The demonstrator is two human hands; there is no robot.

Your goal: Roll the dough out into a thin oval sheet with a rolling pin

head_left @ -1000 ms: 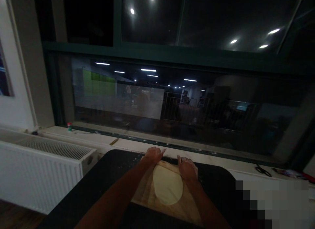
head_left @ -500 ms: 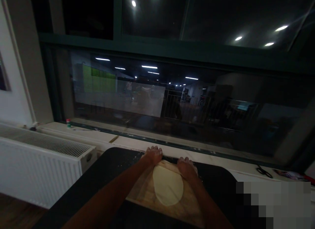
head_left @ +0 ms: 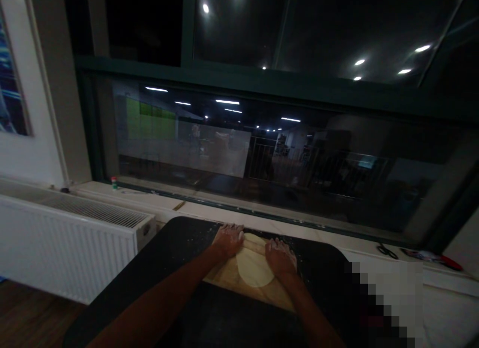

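A pale, flat oval sheet of dough (head_left: 255, 270) lies on a wooden board (head_left: 230, 275). Across its far part runs a wooden rolling pin (head_left: 255, 245), with some dough showing beyond it. My left hand (head_left: 229, 239), floury on the fingers, is closed over the pin's left end. At the other end my right hand (head_left: 281, 257) grips the pin, its knuckles also white with flour. Both palms face down and hide the pin's ends.
The board rests on a dark table (head_left: 239, 318) dusted with flour, against a windowsill (head_left: 209, 208). A white radiator (head_left: 71, 243) stands at the left. Scissors (head_left: 387, 251) and a small red-and-green container (head_left: 114, 183) are on the sill.
The rolling pin has come back from the dough's far edge onto the dough, both hands moving with it. Dough now shows beyond the pin. The camera view has shifted slightly.
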